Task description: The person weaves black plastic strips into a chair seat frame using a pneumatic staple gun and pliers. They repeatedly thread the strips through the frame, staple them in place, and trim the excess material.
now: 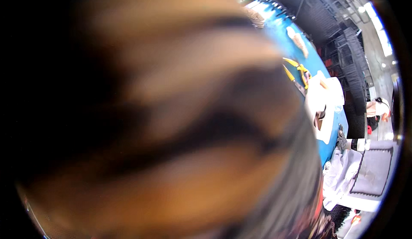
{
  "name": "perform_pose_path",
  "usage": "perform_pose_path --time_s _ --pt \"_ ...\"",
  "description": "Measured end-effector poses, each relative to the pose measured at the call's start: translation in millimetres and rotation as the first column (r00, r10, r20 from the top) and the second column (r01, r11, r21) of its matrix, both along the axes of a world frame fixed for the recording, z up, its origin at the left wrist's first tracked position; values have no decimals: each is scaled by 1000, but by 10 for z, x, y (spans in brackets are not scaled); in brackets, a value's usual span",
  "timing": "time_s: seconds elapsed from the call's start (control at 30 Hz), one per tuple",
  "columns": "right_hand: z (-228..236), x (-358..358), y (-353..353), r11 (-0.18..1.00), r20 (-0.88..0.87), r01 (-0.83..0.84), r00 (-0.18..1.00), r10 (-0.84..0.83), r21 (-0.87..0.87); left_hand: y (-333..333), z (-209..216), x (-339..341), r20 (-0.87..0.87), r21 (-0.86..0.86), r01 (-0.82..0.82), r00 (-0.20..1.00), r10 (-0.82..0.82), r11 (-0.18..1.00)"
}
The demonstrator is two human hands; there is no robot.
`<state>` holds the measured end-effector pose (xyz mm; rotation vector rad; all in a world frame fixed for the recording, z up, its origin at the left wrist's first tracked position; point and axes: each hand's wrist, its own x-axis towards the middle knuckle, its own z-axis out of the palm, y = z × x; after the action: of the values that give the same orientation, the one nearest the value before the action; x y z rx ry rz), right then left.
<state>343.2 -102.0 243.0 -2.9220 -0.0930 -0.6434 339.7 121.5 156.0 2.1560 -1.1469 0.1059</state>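
Observation:
A hand very close to the camera, most likely my left hand (193,84), covers most of the head view as a brown blur. Its fingers are smeared, so neither their pose nor anything held can be made out. A blurred grey stretch, perhaps a sleeve (285,183), runs along its lower right side. My right hand does not show. Just past the blur, yellow-handled pliers (305,74) and a second yellow-handled tool (294,80) lie on a blue tabletop (282,32).
Beside the tools is a white, partly overexposed object (319,104). A pale glove-like item (298,42) lies farther up the table. White cloth (341,174) hangs at the lower right, by a pale dark-edged panel (372,170). Another person (378,108) is at far right.

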Motion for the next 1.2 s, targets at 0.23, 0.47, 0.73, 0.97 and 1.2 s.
perform_pose_path --time_s 0.23,0.47,0.73,0.97,1.2 --pt "-664 -1437 -232 850 184 30 972 -148 526 63 -118 12 29 -23 -50 998 51 998" --pt "-1282 -3680 -1259 464 6 880 467 -884 -106 83 -8 -20 135 -10 -73 988 74 997" --pt "-1507 -3673 -1584 199 -505 975 125 -854 -96 132 85 -93 144 -45 -43 988 49 998" --pt "-1432 -3789 -1758 256 -454 964 199 -868 -66 143 -3 -78 118 -120 1 993 13 993" --pt "-310 -3195 -572 415 -384 536 834 -397 735 141 -85 19 74 -142 22 997 -11 990"
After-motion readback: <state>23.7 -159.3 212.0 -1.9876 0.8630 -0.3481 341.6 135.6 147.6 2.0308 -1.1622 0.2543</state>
